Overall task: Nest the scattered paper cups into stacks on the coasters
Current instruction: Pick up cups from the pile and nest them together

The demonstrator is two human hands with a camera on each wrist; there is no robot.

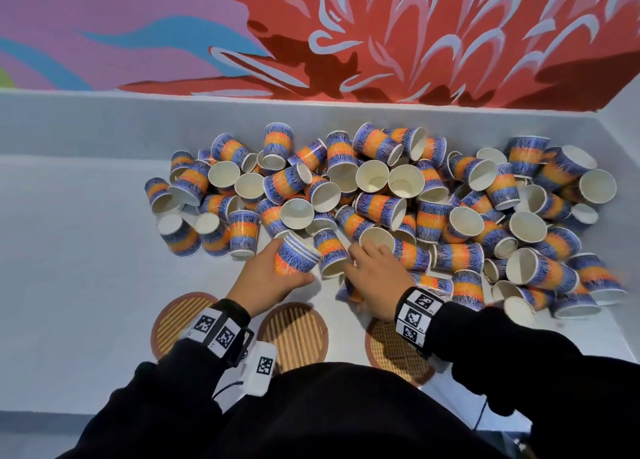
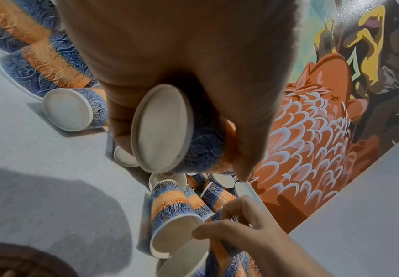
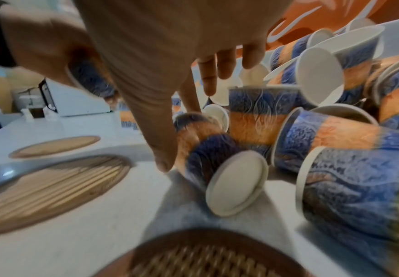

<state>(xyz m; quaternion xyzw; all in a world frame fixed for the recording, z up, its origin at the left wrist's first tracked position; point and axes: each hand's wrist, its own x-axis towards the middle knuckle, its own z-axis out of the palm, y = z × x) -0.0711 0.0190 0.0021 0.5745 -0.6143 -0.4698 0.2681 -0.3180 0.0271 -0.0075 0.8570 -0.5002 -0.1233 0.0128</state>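
Observation:
Blue-and-orange paper cups lie in a large heap across the white table. My left hand grips a short nested stack of cups on its side at the heap's near edge; the stack's white base faces the left wrist camera. My right hand reaches palm down onto a lying cup, thumb on one side and forefinger on the far side; the other fingers stretch out over the heap. Three round coasters lie bare in a row nearest me.
A grey ledge and painted wall close off the back of the table. Bare white surface spreads left of the heap. A white tagged device on a cable lies by the middle coaster.

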